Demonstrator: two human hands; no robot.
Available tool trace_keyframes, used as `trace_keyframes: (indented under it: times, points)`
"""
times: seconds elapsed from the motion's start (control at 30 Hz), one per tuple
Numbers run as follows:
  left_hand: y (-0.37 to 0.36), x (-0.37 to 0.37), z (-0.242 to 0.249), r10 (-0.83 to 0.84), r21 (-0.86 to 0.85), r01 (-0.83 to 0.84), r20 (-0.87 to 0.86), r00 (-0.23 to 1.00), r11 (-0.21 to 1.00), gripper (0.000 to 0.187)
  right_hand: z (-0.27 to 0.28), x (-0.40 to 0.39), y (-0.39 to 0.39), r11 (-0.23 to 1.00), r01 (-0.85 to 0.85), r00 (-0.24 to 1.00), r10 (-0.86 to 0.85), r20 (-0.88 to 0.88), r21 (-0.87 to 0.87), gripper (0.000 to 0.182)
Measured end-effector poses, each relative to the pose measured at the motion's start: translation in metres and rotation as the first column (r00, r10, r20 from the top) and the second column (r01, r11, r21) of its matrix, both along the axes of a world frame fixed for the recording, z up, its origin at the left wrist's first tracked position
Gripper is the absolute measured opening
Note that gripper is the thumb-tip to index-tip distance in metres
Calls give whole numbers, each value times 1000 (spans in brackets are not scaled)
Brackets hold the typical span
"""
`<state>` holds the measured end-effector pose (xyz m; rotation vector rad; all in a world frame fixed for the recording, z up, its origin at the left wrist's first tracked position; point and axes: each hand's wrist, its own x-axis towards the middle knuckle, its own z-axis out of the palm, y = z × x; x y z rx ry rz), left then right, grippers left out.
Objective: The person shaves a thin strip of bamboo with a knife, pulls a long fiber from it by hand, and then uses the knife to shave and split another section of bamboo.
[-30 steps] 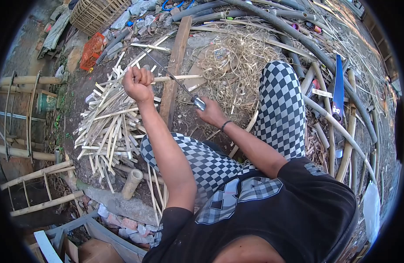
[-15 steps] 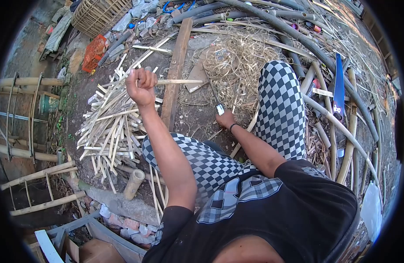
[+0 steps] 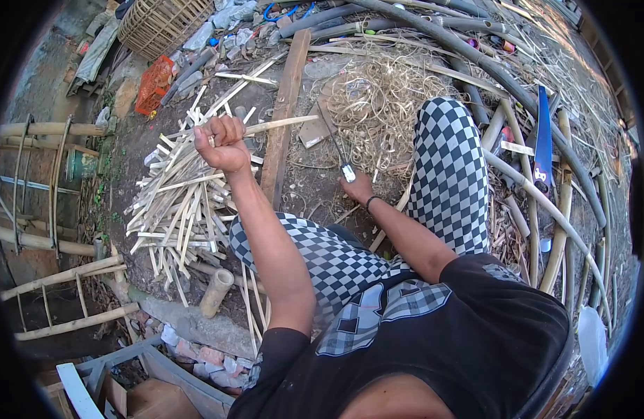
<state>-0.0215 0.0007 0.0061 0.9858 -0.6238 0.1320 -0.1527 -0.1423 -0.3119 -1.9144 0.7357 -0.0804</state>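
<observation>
In the head view my left hand (image 3: pixel 225 144) is closed round one end of a pale bamboo strip (image 3: pixel 283 123). The strip points right, its far end meeting or lying very near the dark blade of a knife (image 3: pixel 332 136). My right hand (image 3: pixel 356 188) is wrapped round the knife's handle, with the blade slanting up and away from me. Below the blade lies a flat brown board (image 3: pixel 312 133). A heap of curly bamboo shavings (image 3: pixel 381 105) spreads beyond and to the right of it. Left of my left forearm is a pile of cut bamboo strips (image 3: pixel 175 195).
A long wooden plank (image 3: pixel 287 98) lies between the strip pile and the shavings. On the right are a blue handsaw (image 3: pixel 543 133) and long bamboo poles (image 3: pixel 556 209). A red crate (image 3: pixel 154 84), a woven basket (image 3: pixel 158 28) and a bamboo tube (image 3: pixel 216 292) are at the left.
My left hand has shifted slightly left and the strip's far end has risen, so it now tilts upward. The knife has shifted slightly left.
</observation>
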Motion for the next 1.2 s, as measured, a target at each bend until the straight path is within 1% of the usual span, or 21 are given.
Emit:
trace_keyframes:
  times: [0.07, 0.17, 0.23, 0.3, 0.33, 0.37, 0.47, 0.5, 0.57, 0.7, 0.77, 0.8, 0.87, 0.9, 0.97, 1.0, 1.03, 1.07, 1.1, 1.17, 1.2]
  points:
    - [0, 6, -8, -10, -2, 10, 36, 999, 1000, 56, 17, -4, -2, 997, -39, 989, 48, -137, 63, 58]
    - [-2, 12, -17, -40, 22, 39, 34, 999, 999, 55, 23, -5, -6, 992, -54, 980, 75, -185, 115, 55]
    - [-5, 10, -16, -2, 108, 2, -4, 1000, 994, 56, 5, 2, -8, 987, -41, 977, 72, -203, 155, 52]
    - [-5, 9, -15, -4, 107, 4, -2, 1000, 994, 56, -4, 5, -6, 981, -26, 973, 70, -221, 193, 49]
    - [-4, 8, -14, -24, 89, 25, -8, 1000, 996, 56, -3, 5, -5, 986, -10, 987, 36, -158, 165, 46]
    - [-5, 8, -13, -45, 69, 46, -14, 999, 997, 56, -2, 5, -5, 990, 10, 996, 3, -95, 138, 47]
    - [-8, 9, -17, -24, 78, 25, -19, 1000, 997, 56, -18, 9, -2, 997, 17, 998, -13, -56, 75, 48]
    - [-9, 10, -18, -23, 79, 24, -19, 1000, 997, 56, -14, 8, -2, 997, 17, 998, -12, -56, 76, 48]
    - [-10, 14, -18, -84, -11, 84, -15, 996, 996, 54, -5, 6, -2, 997, 2, 996, 5, -95, 77, 49]
    - [-5, 13, -14, -88, -6, 88, -69, 994, 996, 53, 6, 9, 1, 997, 22, 999, -19, -41, 77, 51]
    - [-3, 11, -10, -62, 27, 65, -113, 992, 998, 53, 20, 14, 4, 1000, -29, 996, 28, -81, -11, 54]
    - [-2, 11, -9, -61, 27, 64, -113, 992, 998, 53, 35, 15, 6, 999, -30, 996, 29, -80, -11, 54]
    - [-2, 11, -8, -44, 34, 49, -143, 989, 998, 53, 76, 11, 11, 994, -99, 995, 98, 30, 48, 60]
    - [-3, 11, -7, -46, 35, 51, -145, 988, 998, 53, 97, 10, 15, 994, -97, 995, 95, 28, 50, 60]
    - [-5, 9, -4, 21, 117, -3, -155, 988, 993, 53, 134, 8, 24, 988, -131, 965, 110, 236, 76, 57]
    - [-5, 9, -3, 21, 119, -2, -161, 987, 993, 53, 150, 10, 26, 988, -131, 967, 110, 230, 79, 57]
    - [-7, 9, -3, 33, 129, -13, -155, 987, 992, 53, 163, 12, 28, 982, -179, 944, 154, 293, 61, 56]
    - [-8, 9, -3, 45, 139, -24, -148, 988, 990, 53, 168, 14, 28, 973, -226, 914, 198, 353, 39, 54]
    - [-9, 10, -4, 46, 142, -24, -153, 987, 990, 53, 166, 15, 28, 973, -226, 916, 197, 349, 44, 54]
    - [-11, 10, -4, -2, 65, 11, -137, 991, 998, 52, 164, 17, 28, 963, -267, 909, 242, 340, 27, 50]
    - [-10, 11, -5, 0, 68, 10, -140, 990, 998, 52, 146, 19, 29, 968, -249, 913, 225, 340, 28, 47]
